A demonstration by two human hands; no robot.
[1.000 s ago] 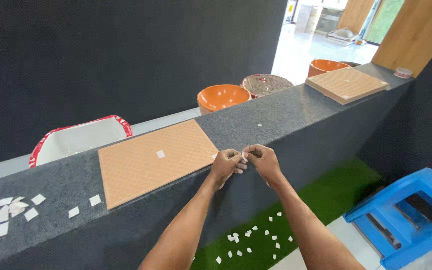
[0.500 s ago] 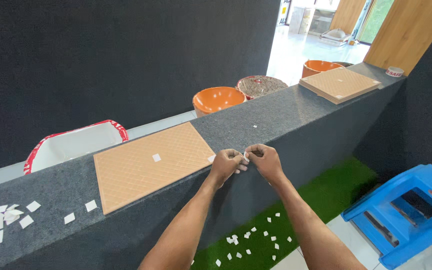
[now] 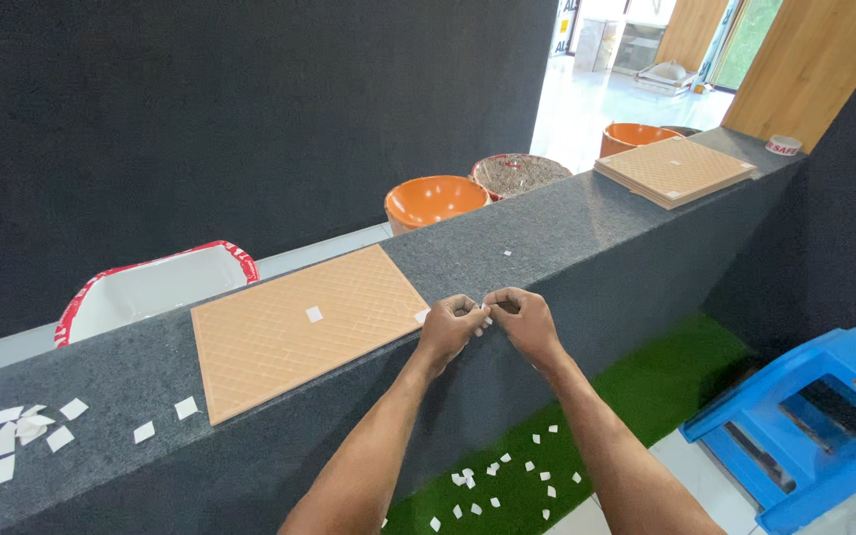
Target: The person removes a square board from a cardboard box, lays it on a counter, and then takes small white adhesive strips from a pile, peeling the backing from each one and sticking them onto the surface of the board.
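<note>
Both hands meet fingertip to fingertip above the near edge of a dark grey speckled stone ledge. The left hand and the right hand are pinched narrowly on a small white square piece, hardly visible between the fingers; it looks like a sticky pad whose backing is being picked at, though that is too small to tell for sure.

Just left of the hands, a flat orange tile with a diamond-grid surface lies on the ledge. One small white square sits near its middle and another at its right edge, close to the left hand.

Further left on the ledge lie scattered white paper scraps. More white scraps litter the green artificial turf below, between the forearms.

The likely slip, as I judge it: the tiny piece could fold, stick to a finger, or drop over the edge into the scraps below, since the hands work right at the lip.

Beyond the ledge, a white tub with a red rim appears empty. To its right, one orange bowl looks empty; a second bowl holds grey-brown gritty material. A third orange bowl stands farther right, its contents hidden. A stack of orange tiles rests at the far right of the ledge, and a blue plastic stool stands on the floor.
</note>
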